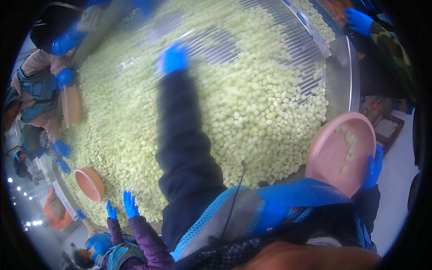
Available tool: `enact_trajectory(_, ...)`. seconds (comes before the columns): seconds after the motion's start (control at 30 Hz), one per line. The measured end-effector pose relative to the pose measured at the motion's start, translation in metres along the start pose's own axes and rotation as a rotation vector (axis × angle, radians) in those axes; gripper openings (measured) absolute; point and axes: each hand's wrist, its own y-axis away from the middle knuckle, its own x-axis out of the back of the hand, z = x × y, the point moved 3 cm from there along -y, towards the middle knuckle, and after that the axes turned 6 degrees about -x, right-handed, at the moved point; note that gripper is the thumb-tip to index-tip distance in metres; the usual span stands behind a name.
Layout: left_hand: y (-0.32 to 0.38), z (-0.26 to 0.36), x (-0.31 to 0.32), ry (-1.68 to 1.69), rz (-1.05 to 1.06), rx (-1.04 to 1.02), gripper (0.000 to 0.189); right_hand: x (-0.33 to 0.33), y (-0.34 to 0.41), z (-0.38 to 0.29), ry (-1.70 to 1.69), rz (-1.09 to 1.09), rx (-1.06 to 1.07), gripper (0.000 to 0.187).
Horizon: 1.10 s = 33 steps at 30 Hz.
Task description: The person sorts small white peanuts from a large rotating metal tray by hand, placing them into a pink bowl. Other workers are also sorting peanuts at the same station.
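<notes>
My left hand (174, 59), in a blue glove, reaches far out over a broad heap of pale green oval produce (256, 111). The hand is motion-blurred, so its finger pose and any contents do not show. Beneath the heap, a ridged metal surface (216, 47) shows through in patches near that hand. My right hand (373, 168), also gloved in blue, grips the rim of a pink plastic basin (327, 152) at my right side. This basin is tilted on edge, and several pale green pieces cling inside it.
A metal side wall (341, 74) borders the heap at right. At left, a co-worker's gloved hand (65, 78) touches a pink basin (71, 106); another basin (89, 185) rests on the heap. A co-worker's blue-gloved hands (130, 204) are close on my left. Another gloved hand (358, 22) is at upper right.
</notes>
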Motion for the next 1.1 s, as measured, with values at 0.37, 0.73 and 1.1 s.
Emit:
enact_trajectory(0.37, -0.021, 0.098, -0.072, -0.355, -0.401, -0.039, 0.041, 0.005, 0.005, 0.012, -0.116, -0.013, -0.023, 0.038)
enact_trajectory(0.73, 0.234, 0.289, 0.134, 1.196, 0.249, -0.523, 0.016, 0.009, -0.007, 0.038, -0.197, -0.035, 0.014, 0.029)
enact_trajectory(1.1, 0.367, 0.261, 0.106, 0.126, 0.234, -0.353, 0.062, -0.009, -0.021, 0.036, -0.166, -0.224, 0.157, 0.033)
